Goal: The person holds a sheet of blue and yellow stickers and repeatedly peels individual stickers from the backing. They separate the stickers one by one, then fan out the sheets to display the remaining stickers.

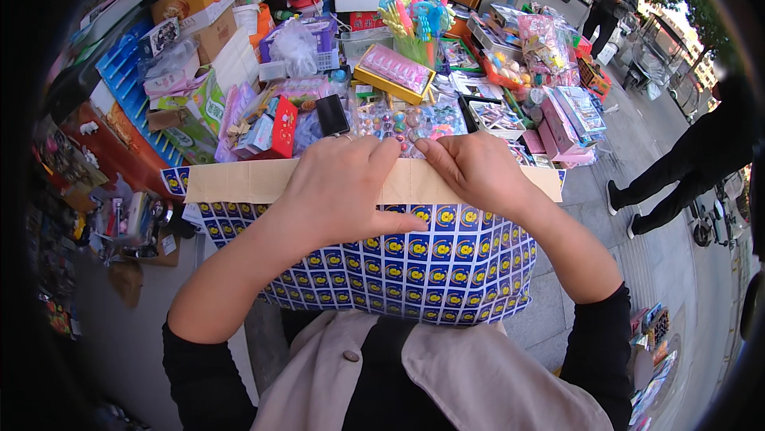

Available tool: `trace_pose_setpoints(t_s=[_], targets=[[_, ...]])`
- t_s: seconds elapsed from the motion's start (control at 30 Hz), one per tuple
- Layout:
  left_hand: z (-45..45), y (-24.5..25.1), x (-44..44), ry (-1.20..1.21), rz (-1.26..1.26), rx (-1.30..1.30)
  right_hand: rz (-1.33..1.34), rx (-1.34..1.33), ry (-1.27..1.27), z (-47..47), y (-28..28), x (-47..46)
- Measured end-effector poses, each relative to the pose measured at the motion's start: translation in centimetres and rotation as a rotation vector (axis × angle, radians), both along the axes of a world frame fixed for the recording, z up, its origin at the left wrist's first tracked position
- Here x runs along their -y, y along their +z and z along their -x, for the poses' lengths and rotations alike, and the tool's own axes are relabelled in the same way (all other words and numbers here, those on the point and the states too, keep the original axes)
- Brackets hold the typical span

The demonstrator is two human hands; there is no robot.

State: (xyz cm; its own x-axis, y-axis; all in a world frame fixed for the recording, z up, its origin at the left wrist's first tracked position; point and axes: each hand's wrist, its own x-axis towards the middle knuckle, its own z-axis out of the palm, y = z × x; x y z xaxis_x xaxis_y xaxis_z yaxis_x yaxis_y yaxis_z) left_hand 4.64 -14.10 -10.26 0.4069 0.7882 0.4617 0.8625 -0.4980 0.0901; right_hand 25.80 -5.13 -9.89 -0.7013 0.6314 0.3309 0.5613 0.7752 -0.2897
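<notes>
A wide sheet printed with rows of blue and yellow square labels (418, 258) hangs in front of my body. Along its top lies a long tan paper or cardboard strip (239, 183). My left hand (346, 186) lies over the strip left of the middle, fingertips bent over its far edge and thumb stretched over the printed sheet. On the right, my right hand (472, 168) grips the strip's far edge between curled fingers and thumb. The two hands are a short gap apart. What the hidden fingertips touch beyond the edge cannot be seen.
Beyond the strip is a crowded stall: a yellow box with pink items (397, 69), a black wallet or case (332, 115), a red box (284, 127), a tray of pens (496, 117). A person in black trousers (675, 162) stands right; another person (609, 7) stands farther back.
</notes>
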Motion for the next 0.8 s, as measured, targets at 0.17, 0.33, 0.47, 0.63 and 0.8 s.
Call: trace_pose_setpoints(t_s=[0.17, 0.33, 0.47, 0.63, 0.8], targets=[[0.8, 1.0, -0.6, 0.018, 0.361, -0.111, 0.394, 0.142, 0.071, 0.2, 1.0, -1.6], [0.6, 2.4, -2.3, -0.033, 0.733, -0.236, 0.655, 0.332, 0.049, 0.4, 1.6, -1.7], [0.5, 2.6, -2.8, -0.040, 0.941, -0.247, 0.753, 0.400, 0.062, 0.5, 1.3, -1.5], [0.6, 1.7, -3.3, -0.108, 1.040, -0.262, 0.812, 0.400, 0.083, 0.5, 0.6, -1.4], [1.1, 1.4, -3.9, -0.144, 1.155, -0.229, 0.575, 0.272, 0.322, -2.4, 1.3, -0.1]])
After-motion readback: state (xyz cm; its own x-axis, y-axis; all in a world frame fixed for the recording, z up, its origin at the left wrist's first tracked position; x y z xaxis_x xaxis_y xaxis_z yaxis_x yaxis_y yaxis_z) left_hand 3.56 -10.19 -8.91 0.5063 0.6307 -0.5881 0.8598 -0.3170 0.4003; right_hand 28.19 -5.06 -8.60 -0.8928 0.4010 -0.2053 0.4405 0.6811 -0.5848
